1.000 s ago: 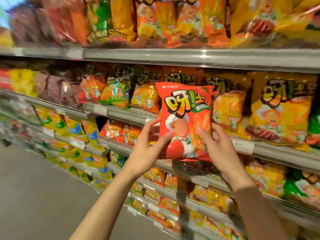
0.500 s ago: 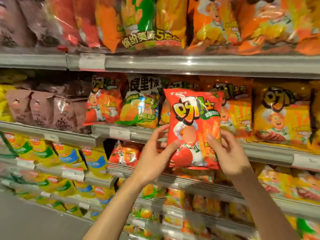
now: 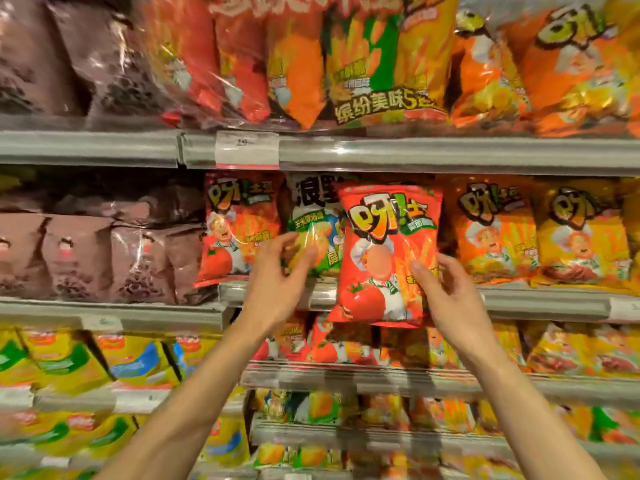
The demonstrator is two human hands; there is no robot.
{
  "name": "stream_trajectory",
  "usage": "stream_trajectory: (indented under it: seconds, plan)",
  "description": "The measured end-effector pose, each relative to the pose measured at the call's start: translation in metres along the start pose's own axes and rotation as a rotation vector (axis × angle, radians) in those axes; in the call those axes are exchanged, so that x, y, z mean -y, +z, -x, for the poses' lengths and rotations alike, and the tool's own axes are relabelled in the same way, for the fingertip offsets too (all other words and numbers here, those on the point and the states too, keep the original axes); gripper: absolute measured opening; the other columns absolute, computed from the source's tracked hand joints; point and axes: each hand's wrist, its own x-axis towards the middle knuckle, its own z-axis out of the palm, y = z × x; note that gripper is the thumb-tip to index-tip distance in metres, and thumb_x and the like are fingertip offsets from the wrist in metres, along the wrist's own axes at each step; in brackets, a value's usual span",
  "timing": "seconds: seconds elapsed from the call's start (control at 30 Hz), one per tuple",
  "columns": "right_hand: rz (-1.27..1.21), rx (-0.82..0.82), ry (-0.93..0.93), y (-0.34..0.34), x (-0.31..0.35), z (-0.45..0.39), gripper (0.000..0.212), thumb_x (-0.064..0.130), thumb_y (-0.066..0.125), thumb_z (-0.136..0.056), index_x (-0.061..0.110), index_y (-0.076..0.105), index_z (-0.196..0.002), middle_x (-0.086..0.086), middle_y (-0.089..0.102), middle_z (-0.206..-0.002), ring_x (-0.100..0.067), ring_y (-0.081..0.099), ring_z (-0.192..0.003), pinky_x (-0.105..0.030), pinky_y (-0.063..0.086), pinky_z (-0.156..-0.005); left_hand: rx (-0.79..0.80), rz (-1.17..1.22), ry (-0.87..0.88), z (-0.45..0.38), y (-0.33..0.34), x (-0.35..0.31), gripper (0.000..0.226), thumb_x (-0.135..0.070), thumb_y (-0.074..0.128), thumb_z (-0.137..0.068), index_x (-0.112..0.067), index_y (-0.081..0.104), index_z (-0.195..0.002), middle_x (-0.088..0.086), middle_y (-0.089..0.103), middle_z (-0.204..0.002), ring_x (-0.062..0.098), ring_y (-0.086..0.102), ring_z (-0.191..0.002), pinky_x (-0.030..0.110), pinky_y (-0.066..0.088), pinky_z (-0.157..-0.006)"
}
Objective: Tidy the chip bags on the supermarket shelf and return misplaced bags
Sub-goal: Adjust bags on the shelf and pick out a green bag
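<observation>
Left hand (image 3: pixel 277 282) has let go of the red bag (image 3: pixel 384 258) and now reaches the green bag (image 3: pixel 313 233), fingers loosely curled, probably the misplaced one. Right hand (image 3: pixel 446 296) alone clamps the red bag, held centre frame to free the slot.

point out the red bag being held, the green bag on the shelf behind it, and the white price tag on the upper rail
red bag (image 3: pixel 381 271): head view, middle of its front.
green bag (image 3: pixel 311 216): head view, upper front.
price tag (image 3: pixel 246 149): head view, centre of the label.

Single head cam, close to snack shelves (image 3: pixel 450 155), facing fwd, slightly downward over forearms
</observation>
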Motion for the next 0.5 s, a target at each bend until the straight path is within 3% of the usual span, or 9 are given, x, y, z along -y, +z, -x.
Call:
stream_trajectory:
  seconds: [0.07, 0.13, 0.2, 0.3, 0.5]
  plan:
    - [0.045, -0.033, -0.008, -0.007, 0.003, -0.004, 0.046, 0.044, 0.067, -0.094, 0.021, 0.056, -0.132, 0.002, 0.073, -0.119, -0.012, 0.071, -0.105, -0.045, 0.054, -0.101, -0.046, -0.194, 0.034, -0.020, -0.001, 0.008, 0.074, -0.066, 0.052, -0.085, -0.019, 0.050, -0.142, 0.009, 0.054, -0.137, 0.023, 0.050, -0.129, 0.039, 0.040, -0.111]
    - [0.110, -0.054, -0.020, -0.011, 0.007, -0.006, 0.058, 0.060, 0.067, -0.088, 0.027, 0.055, -0.134, 0.005, 0.072, -0.121, -0.011, 0.070, -0.105, -0.045, 0.055, -0.098, 0.001, -0.347, 0.049, -0.033, 0.001, 0.009, 0.074, -0.056, 0.053, -0.093, -0.016, 0.035, -0.152, 0.014, 0.046, -0.148, 0.031, 0.039, -0.139, 0.044, 0.032, -0.115]
    - [0.153, -0.075, -0.011, -0.013, 0.010, -0.008, 0.066, 0.072, 0.065, -0.081, 0.031, 0.054, -0.133, 0.007, 0.071, -0.121, -0.013, 0.071, -0.106, -0.048, 0.057, -0.096, 0.043, -0.439, 0.058, -0.039, 0.006, 0.008, 0.076, -0.054, 0.050, -0.097, -0.016, 0.024, -0.157, 0.013, 0.040, -0.154, 0.033, 0.034, -0.142, 0.045, 0.032, -0.114]
    - [0.199, -0.081, -0.011, -0.015, 0.013, -0.014, 0.070, 0.074, 0.063, -0.080, 0.030, 0.054, -0.133, 0.009, 0.070, -0.121, -0.013, 0.070, -0.107, -0.049, 0.056, -0.096, 0.055, -0.478, 0.043, -0.045, 0.014, 0.008, 0.078, -0.057, 0.046, -0.097, -0.015, 0.020, -0.157, 0.012, 0.044, -0.153, 0.035, 0.034, -0.139, 0.046, 0.035, -0.109]
    - [0.257, -0.121, 0.017, -0.029, 0.016, -0.021, 0.068, 0.066, 0.062, -0.088, 0.027, 0.049, -0.141, 0.003, 0.064, -0.132, -0.018, 0.063, -0.118, -0.047, 0.051, -0.104, 0.022, -0.325, 0.109, -0.047, 0.019, 0.007, 0.072, -0.049, 0.060, -0.094, -0.015, 0.034, -0.152, 0.011, 0.053, -0.143, 0.031, 0.047, -0.132, 0.042, 0.038, -0.107]
